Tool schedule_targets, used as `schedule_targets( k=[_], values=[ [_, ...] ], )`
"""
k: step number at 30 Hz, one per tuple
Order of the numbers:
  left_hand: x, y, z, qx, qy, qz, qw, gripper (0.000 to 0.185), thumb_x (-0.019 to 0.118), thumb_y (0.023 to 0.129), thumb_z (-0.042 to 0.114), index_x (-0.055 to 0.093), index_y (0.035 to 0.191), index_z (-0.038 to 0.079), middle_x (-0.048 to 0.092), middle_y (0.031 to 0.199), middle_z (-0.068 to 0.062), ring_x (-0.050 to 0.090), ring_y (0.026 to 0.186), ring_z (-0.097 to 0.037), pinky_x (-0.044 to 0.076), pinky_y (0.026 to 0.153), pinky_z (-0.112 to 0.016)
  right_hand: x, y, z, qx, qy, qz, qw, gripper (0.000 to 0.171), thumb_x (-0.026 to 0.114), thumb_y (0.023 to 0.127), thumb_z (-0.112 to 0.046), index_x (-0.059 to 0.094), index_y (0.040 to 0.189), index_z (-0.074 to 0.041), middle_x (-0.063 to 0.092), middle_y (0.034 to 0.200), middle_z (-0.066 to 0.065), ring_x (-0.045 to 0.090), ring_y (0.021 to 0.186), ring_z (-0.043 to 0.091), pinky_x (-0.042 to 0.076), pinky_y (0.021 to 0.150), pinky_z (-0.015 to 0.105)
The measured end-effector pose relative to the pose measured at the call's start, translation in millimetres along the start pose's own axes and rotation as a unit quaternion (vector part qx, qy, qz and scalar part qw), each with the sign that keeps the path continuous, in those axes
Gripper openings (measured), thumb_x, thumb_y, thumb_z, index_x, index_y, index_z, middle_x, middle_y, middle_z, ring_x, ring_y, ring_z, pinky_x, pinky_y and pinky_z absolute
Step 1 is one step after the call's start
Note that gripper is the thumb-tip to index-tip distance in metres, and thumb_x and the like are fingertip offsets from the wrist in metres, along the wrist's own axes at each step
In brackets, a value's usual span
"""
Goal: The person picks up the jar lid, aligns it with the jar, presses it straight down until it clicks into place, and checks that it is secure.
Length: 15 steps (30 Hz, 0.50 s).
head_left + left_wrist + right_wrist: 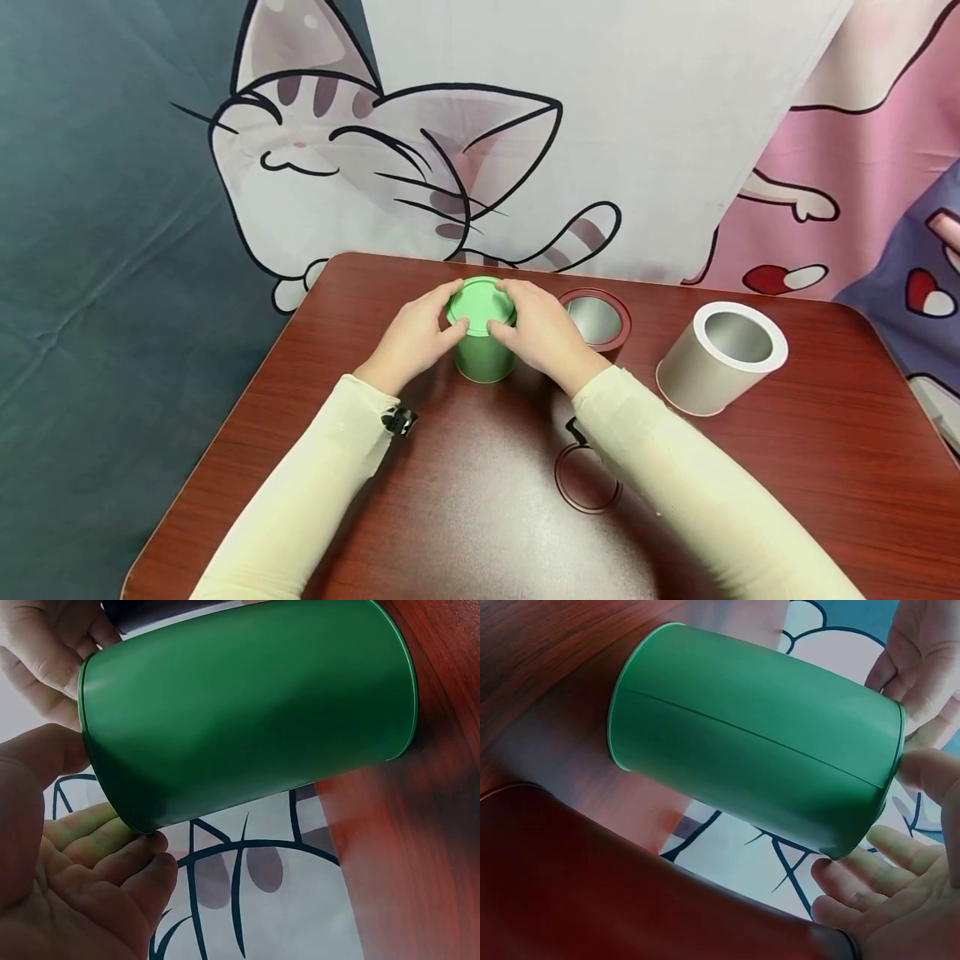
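A green tin can (pixel 484 360) stands upright near the back of the table, its light green lid (pixel 482 306) seated on top. From the left, my left hand (pixel 416 337) grips the lid's rim, thumb at the near edge and fingers at the far side. My right hand (pixel 546 333) grips the same rim from the right in a mirrored hold. Both wrist views show the can's smooth green side (pixel 247 712), with fingertips touching only its lid end. The fingers' far ends are partly hidden.
Just right of the green can is an uncovered red can (pixel 595 321), partly behind my right hand. Farther right stands an uncovered white can (pixel 705 367). A round dark red lid (pixel 588 477) lies on the wooden table (pixel 465 517) below my right forearm. A cat-print cloth (pixel 600 108) hangs behind.
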State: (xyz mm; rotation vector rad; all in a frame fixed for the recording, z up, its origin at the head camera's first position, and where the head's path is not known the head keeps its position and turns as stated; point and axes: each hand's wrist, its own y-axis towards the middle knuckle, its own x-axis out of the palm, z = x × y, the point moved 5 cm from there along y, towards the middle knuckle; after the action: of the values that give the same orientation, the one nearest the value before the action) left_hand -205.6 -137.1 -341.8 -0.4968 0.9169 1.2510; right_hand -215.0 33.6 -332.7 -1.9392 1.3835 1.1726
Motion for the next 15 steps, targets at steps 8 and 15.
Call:
schedule_targets(
  k=[8,15],
  values=[
    [-0.8,-1.2,-0.1,0.009,0.011,-0.007,0.9999,0.061,0.061,0.097,0.026,0.044,0.151,0.005,0.052,0.148,-0.011,0.056,0.127,-0.025,0.045,0.107,-0.043,-1.6,0.2,-0.3,0.005,-0.016,-0.009,1.000,0.062,0.068,0.093,-0.034,0.051,0.145,-0.005,0.055,0.143,0.011,0.053,0.130,0.028,0.042,0.109,0.044],
    [0.4,-2.7,-2.5,0.012,0.004,0.000,0.9999,0.059,0.061,0.097,0.026,0.044,0.151,0.006,0.054,0.147,-0.010,0.058,0.122,-0.024,0.046,0.104,-0.042,-1.0,-0.2,-0.8,0.008,-0.013,-0.009,1.000,0.060,0.069,0.093,-0.034,0.052,0.144,-0.006,0.055,0.145,0.009,0.052,0.132,0.027,0.042,0.109,0.044]
  ],
)
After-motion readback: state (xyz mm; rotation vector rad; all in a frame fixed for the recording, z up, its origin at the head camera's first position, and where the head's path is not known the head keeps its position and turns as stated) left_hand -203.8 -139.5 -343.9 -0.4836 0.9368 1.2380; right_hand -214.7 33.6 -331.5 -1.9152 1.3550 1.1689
